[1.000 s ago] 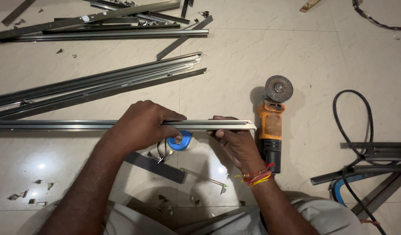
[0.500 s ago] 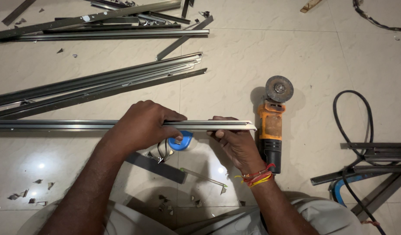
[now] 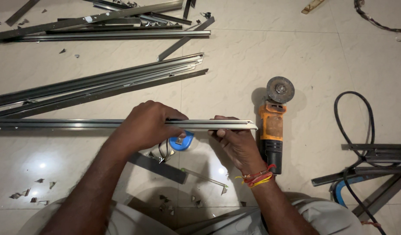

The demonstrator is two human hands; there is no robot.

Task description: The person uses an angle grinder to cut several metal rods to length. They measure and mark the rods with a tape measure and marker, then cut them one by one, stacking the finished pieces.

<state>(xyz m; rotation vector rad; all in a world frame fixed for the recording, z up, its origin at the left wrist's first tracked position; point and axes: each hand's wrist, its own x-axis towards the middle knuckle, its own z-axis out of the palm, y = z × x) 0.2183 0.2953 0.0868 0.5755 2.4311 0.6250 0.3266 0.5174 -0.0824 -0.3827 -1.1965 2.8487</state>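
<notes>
Left hand point(image 3: 146, 126) and right hand point(image 3: 235, 141) clasp metal channel point(image 3: 78, 124).

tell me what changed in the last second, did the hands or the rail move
Nothing visibly changed. The left hand still presses on the metal rail, the right hand still pinches it near its end, and the blue tape measure and the orange grinder lie where they were on the floor.
</notes>
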